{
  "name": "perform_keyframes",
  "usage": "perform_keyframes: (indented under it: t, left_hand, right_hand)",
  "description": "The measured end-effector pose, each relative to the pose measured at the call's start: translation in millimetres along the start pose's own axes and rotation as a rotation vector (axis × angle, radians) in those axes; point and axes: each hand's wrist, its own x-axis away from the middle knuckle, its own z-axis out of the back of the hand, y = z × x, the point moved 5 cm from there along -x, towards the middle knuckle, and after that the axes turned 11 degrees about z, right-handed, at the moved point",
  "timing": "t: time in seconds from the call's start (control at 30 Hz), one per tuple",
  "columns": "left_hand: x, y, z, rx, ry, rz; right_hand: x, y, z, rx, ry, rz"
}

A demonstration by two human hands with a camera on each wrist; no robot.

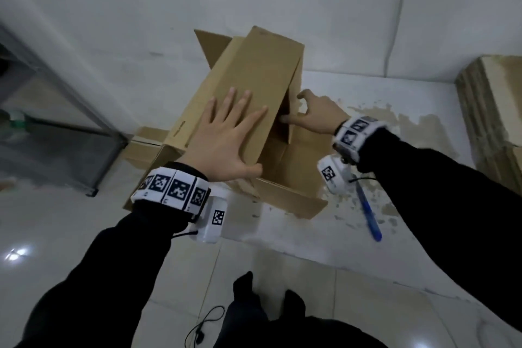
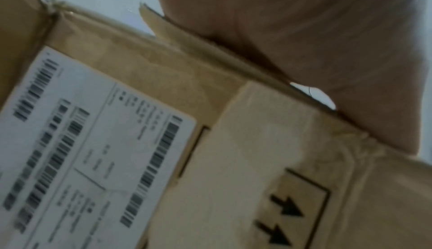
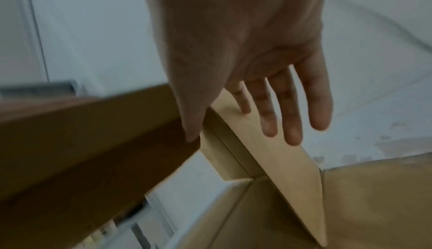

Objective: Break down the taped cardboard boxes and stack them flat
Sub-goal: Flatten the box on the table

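Note:
A brown cardboard box (image 1: 254, 70) stands on the floor against the wall with its flaps loose. My left hand (image 1: 231, 127) lies flat on its large upper panel with the fingers spread. The left wrist view shows the palm (image 2: 304, 31) over a taped edge, above a white shipping label (image 2: 93, 142) and printed arrows. My right hand (image 1: 308, 110) is at the box's right opening. It holds an upright side flap (image 3: 280, 160) between thumb and fingers, and the fingers (image 3: 292, 114) lie nearly straight along the flap's face.
A tall stack of flattened cardboard (image 1: 494, 121) sits at the right. A blue pen-like tool (image 1: 367, 212) lies on the stained floor near the box. A metal frame (image 1: 70, 121) stands at the left, a smaller box (image 1: 144, 144) beside it. A black cable (image 1: 203, 325) lies by my feet.

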Motion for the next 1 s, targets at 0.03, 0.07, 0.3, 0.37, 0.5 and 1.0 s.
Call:
perform_keyframes:
  t: [0.03,0.07,0.3,0.37,0.5,1.0]
  left_hand:
    - [0,-1,1,0.006,0.011,-0.006]
    - [0,-2,1,0.015,0.024,-0.011]
    - [-1,-14,1,0.067,0.079,-0.070]
    - [0,-12,-1,0.069,0.104,-0.089]
    - [-8,-11,-2,0.114,0.132,-0.070]
    - [-146,52,-88,0.124,0.069,-0.093]
  right_hand:
    - [-11,-2,-3,0.108,0.032,0.008]
    - [-18,-5,-5,0.190,0.057,0.013]
    - [-3,60,37,0.018,0.079,-0.042]
    - [1,89,50,-0.124,0.121,-0.126]
    - [7,100,45,-0.527,0.313,-0.208]
    - [111,35,-97,-0.985,0.523,-0.313]
